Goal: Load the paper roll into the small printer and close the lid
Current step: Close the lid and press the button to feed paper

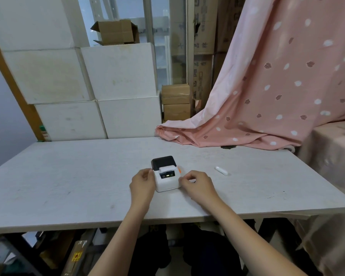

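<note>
Small printer (166, 179) sits on the counter (68, 176), right between my two hands. White body, dark lid (163, 161) at the far end, a lit panel on the face toward me. A strip of white paper (167, 168) shows at the slot just past the panel, so I judge the roll is already seated inside; the roll itself is hidden.

Left hand (142, 181): fingers curled against the printer's left side, touching it near the top edge. They brace the body, not clamped round it. Right hand (195, 183): fingers bent in together near the right side, thumb and forefinger close. Whether they pinch anything I cannot tell; they hold no object I can see.

Lid looks down, or nearly so. Cannot tell if it has latched.

To do this step well: keep the left fingers steady as a stop so the body does not slide. Press evenly on both far corners of the lid. Keep the paper tail straight out of the slot, not folded under.

A small white cylinder (221, 170) lies beyond my right fingers, well apart from the printer.
</note>
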